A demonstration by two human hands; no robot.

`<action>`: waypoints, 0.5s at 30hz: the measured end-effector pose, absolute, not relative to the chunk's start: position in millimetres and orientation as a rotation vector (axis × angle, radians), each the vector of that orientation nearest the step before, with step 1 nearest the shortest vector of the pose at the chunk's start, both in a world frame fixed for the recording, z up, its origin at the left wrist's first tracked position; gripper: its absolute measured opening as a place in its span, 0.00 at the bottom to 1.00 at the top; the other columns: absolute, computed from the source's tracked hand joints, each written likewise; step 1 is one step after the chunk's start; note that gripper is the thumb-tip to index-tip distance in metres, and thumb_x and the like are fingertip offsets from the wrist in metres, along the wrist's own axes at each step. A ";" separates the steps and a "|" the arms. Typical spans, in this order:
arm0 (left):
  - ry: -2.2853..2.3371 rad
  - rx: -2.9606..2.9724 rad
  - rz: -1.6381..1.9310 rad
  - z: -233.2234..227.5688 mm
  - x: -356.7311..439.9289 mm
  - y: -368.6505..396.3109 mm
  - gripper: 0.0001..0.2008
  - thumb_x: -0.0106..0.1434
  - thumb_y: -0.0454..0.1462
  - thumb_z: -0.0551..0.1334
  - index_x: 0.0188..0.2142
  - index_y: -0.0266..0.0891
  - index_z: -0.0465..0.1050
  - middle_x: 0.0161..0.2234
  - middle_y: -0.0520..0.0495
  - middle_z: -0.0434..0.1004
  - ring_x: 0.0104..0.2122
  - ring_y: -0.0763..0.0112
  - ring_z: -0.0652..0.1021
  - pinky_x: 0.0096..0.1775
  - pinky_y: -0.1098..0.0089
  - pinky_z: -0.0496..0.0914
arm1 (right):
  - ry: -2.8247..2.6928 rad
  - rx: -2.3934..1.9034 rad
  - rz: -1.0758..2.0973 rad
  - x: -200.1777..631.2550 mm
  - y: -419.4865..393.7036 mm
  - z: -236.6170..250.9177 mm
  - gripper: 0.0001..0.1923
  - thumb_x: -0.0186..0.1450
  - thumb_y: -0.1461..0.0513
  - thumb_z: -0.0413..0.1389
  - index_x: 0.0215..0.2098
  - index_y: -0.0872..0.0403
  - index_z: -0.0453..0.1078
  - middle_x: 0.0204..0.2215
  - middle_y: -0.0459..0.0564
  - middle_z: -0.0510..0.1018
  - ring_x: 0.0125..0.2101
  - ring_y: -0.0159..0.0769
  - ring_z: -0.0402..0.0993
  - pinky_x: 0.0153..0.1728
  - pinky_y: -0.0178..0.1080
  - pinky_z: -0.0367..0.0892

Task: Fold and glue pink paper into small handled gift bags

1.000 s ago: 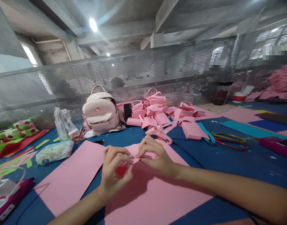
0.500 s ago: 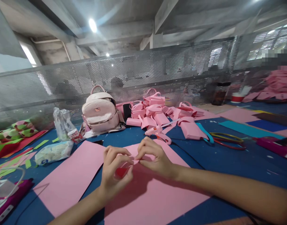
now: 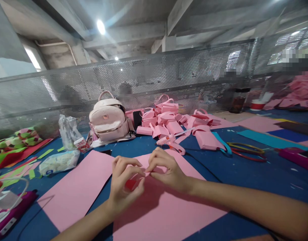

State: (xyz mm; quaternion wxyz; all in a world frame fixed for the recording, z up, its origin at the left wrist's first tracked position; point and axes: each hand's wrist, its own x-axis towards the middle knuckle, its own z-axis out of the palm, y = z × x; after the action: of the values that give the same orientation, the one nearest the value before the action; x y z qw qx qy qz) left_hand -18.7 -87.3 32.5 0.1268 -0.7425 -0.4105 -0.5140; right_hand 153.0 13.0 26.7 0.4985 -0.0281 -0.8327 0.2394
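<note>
We find both hands meeting over the near pink sheet (image 3: 166, 214) at the centre of the blue table (image 3: 256, 174). The left hand (image 3: 125, 187) is curled around a small red piece (image 3: 130, 184), pinching it between thumb and fingers just above the sheet. The right hand (image 3: 166, 169) pinches a small pink scrap (image 3: 143, 173) at its fingertips, touching the left hand's fingers; whether the scrap is joined to the red piece we cannot tell.

On progress, we judge the work well advanced in quantity: a heap of finished pink paper bags (image 3: 174, 122) lies at the far centre, beside a pink backpack (image 3: 108, 120). The piece in hand looks at an early stage, since it is small and unassembled, and two full pink sheets, including a second one (image 3: 78, 190) to the left, lie uncut. A pink glue gun (image 3: 170, 142) rests just beyond the hands, unheld. A magenta tool (image 3: 10, 214) lies at the near left.
</note>
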 end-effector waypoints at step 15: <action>-1.200 -2.155 -1.512 33.9 -16.7 -89.1 0.10 0.60 0.26 0.61 0.35 0.43 0.71 0.36 0.51 0.73 0.38 0.67 0.75 0.46 0.59 0.60 | -2.019 -0.071 0.556 152.8 11.5 26.4 0.05 0.67 0.64 0.63 0.32 0.51 0.75 0.30 0.46 0.73 0.34 0.38 0.68 0.38 0.42 0.63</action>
State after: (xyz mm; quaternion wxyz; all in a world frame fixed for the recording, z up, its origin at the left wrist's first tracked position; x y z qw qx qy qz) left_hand -16.7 -89.1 33.9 0.1238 -0.7391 -0.4116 -0.5186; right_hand 152.8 11.5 26.4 0.4996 -0.0292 -0.8347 0.2298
